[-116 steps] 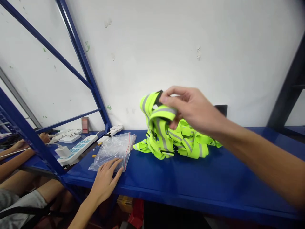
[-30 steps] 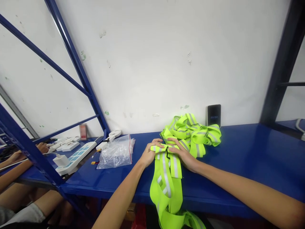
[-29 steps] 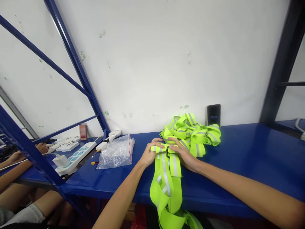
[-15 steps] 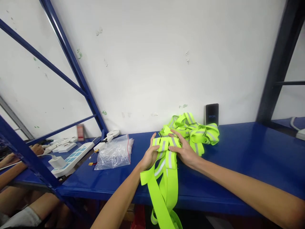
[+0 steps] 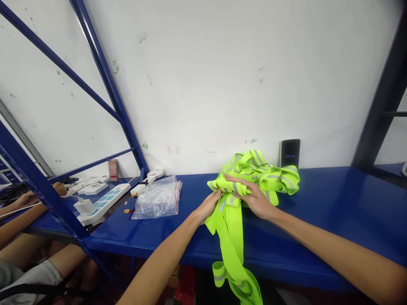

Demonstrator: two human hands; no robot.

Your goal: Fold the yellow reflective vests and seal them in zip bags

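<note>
Tbl (image 5: 318,207): strap (image 5: 233,237) lengthwise over frt edge (image 5: 273,272)

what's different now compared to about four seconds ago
The left hand has left the plastic bags and moved right to hold the yellow-green strap. The right hand has lowered the strap, which now hangs over the front edge of the blue table. The power strip and white fan stayed put.

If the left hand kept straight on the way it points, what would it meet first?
The folded yellow-green strap, which the left hand is touching. Beyond it, probably the right hand or the strap pile; depth is unclear.
</note>
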